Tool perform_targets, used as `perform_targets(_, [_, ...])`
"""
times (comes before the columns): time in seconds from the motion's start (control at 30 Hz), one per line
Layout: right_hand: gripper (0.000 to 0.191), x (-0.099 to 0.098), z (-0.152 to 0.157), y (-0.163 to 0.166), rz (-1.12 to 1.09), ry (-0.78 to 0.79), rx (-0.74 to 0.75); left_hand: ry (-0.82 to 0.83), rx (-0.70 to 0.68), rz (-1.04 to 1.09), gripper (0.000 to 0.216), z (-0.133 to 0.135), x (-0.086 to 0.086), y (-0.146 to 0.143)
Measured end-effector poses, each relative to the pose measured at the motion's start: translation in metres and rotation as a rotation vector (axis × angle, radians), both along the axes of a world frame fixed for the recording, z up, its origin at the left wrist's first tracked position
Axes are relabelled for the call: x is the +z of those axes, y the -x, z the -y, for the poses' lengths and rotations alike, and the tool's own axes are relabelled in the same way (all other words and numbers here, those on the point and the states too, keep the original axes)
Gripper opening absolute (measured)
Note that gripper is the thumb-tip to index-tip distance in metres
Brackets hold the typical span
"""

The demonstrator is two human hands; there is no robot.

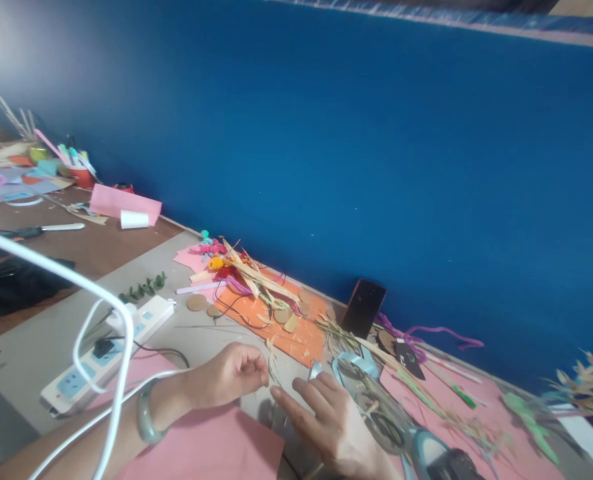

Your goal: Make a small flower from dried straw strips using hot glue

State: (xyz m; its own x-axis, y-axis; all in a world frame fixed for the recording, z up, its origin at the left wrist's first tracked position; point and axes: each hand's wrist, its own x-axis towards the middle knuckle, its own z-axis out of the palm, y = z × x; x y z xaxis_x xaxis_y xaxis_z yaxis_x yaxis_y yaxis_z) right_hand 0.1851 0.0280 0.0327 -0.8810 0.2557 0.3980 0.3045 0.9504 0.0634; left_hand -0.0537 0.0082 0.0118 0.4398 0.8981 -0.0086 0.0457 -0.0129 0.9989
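My left hand (229, 375), with a green bangle (146, 413) on its wrist, hovers over the grey table (36, 347) with fingers curled in a pinch on a thin dried straw strip (272, 360). Just to its right, my right hand (326, 417) lies low with fingers stretched out flat, the index finger pointing at the straw. A small pale blue ribbon piece (316, 369) sits right above those fingertips; whether they touch it is unclear. A sheet of pink paper (211, 447) lies under my left forearm.
A white power strip (111, 347) and a looping white cable (101, 300) lie at left. Orange paper (296, 333) strewn with straw, a dark phone (363, 308) leaning on the blue wall, a blue-black tool (441, 460), a white cup (134, 219) and a green sprig (144, 288) surround them.
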Motion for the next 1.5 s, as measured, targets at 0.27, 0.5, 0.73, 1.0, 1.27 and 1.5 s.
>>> perform_targets(0.27, [0.011, -0.006, 0.010, 0.013, -0.388, 0.499, -0.220, 0.016, 0.000, -0.018, 0.042, 0.005, 0.000, -0.007])
perform_targets(0.5, [0.036, -0.005, 0.022, 0.030, -0.505, 0.950, -0.341, 0.134, -0.126, 0.106, 0.029, 0.012, -0.008, -0.023])
perform_targets(0.73, [0.020, -0.002, 0.026, 0.038, -0.584, 1.053, -0.351, 0.150, -0.125, 0.128, 0.030, 0.017, -0.011, -0.022])
perform_targets(1.0, [0.029, -0.015, 0.014, 0.034, -0.766, 1.253, -0.504, 0.304, -0.101, 0.253, 0.033, 0.010, -0.011, -0.019])
perform_targets(1.27, [0.027, -0.018, 0.011, 0.031, -0.741, 1.148, -0.535, 0.388, 0.037, 0.433, 0.023, 0.002, -0.017, -0.015])
perform_targets(1.5, [0.010, -0.017, 0.018, 0.025, -0.455, 0.458, -0.308, 0.398, 0.166, 0.442, 0.019, 0.002, -0.011, -0.019])
